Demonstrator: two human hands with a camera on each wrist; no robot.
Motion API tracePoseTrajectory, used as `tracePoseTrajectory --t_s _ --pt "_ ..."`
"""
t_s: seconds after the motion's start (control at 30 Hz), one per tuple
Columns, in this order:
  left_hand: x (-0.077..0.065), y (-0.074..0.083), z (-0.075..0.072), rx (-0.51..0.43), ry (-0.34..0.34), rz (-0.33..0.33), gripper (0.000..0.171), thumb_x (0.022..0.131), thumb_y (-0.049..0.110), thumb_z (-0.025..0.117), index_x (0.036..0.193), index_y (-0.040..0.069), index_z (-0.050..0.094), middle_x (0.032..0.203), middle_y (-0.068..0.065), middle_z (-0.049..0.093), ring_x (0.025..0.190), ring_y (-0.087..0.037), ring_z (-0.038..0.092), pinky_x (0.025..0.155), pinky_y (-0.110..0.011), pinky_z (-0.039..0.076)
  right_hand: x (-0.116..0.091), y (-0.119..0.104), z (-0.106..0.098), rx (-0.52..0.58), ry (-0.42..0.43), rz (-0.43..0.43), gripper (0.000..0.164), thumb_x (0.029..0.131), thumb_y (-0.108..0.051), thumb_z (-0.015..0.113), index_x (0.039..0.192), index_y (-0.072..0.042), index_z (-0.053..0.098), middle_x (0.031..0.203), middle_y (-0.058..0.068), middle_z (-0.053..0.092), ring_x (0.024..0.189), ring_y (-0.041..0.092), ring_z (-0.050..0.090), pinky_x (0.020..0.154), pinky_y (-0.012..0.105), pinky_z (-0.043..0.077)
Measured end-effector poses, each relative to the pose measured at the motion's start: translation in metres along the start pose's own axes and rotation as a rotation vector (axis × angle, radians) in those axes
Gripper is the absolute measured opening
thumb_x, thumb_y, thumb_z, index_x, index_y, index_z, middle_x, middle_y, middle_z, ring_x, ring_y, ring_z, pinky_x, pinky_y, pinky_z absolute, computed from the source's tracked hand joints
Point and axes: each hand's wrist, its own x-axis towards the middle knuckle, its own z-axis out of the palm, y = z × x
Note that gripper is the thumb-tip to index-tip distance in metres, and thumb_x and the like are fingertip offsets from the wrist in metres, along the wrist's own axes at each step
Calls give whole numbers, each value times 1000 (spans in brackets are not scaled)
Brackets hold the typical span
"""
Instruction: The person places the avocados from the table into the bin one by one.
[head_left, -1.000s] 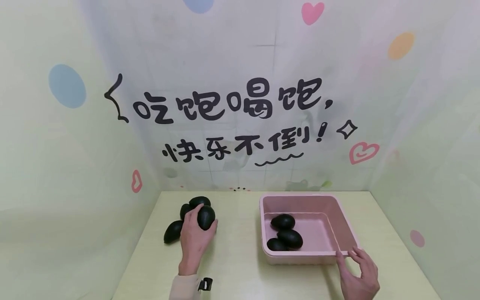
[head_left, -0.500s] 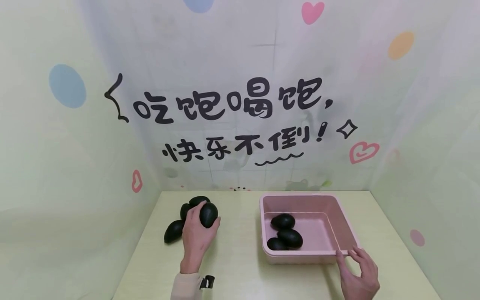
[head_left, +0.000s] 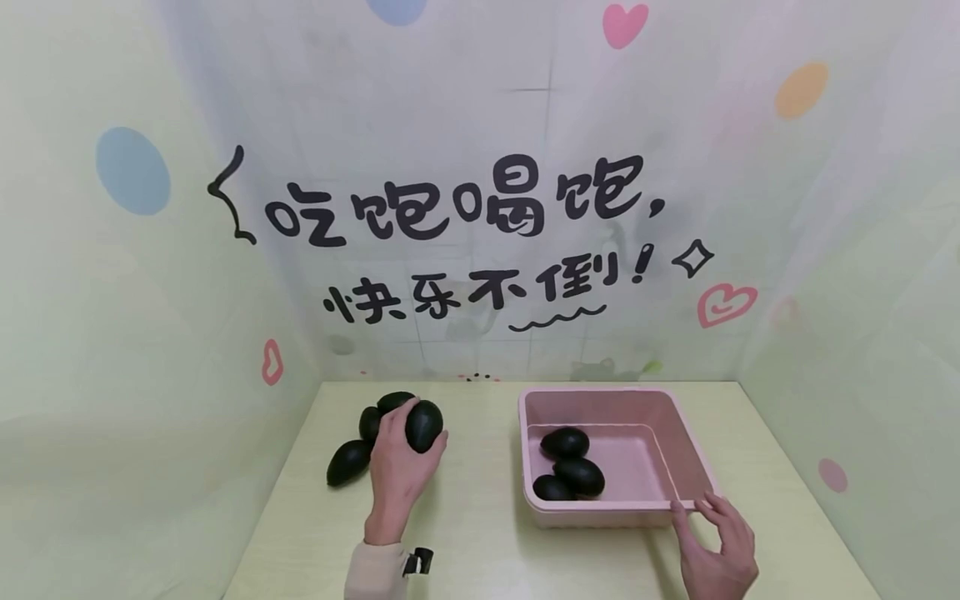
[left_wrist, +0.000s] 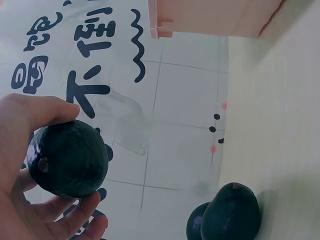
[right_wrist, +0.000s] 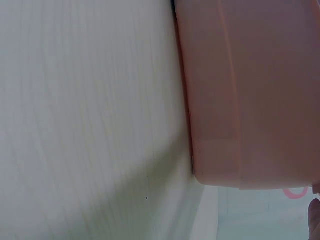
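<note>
My left hand (head_left: 402, 471) grips a dark green avocado (head_left: 424, 426) between thumb and fingers. In the left wrist view that avocado (left_wrist: 68, 158) is seen above the tabletop, its stem end toward the camera. Just left of the hand, more dark avocados (head_left: 349, 462) lie on the table, partly behind the fingers. At the right, my right hand (head_left: 718, 550) holds the front right corner of a pink plastic bin (head_left: 622, 507), thumb and fingers at its rim. Inside, 3 avocados (head_left: 579, 477) rest along the left side. Only a sliver of right finger (right_wrist: 314, 220) shows in the right wrist view.
The pale wooden table (head_left: 472, 467) ends at a printed backdrop (head_left: 465, 108) with large lettering, and similar sheets stand on both sides. The bin's outer wall (right_wrist: 250, 110) stands on the tabletop in the right wrist view.
My left hand has shifted slightly to the right and away from the pile, lifting the avocado with it. The right hand and the bin stay in place.
</note>
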Motion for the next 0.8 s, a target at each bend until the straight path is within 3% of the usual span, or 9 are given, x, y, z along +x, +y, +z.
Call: tracePoseTrajectory --t_s 0.5,0.8 --pt "1 23 12 -23 -20 74 66 82 32 89 141 16 66 134 -17 66 111 -41 71 85 -61 58 1 1 3 28 12 -38 22 69 11 86 86 18 74 101 36 74 115 -6 65 104 14 46" --pt "-1 33 16 -37 -41 103 64 81 32 89 140 17 66 132 -16 67 108 -40 71 85 -58 59 -3 9 0 7 4 4 24 65 15 86 87 17 75 104 30 77 115 -6 64 103 14 45"
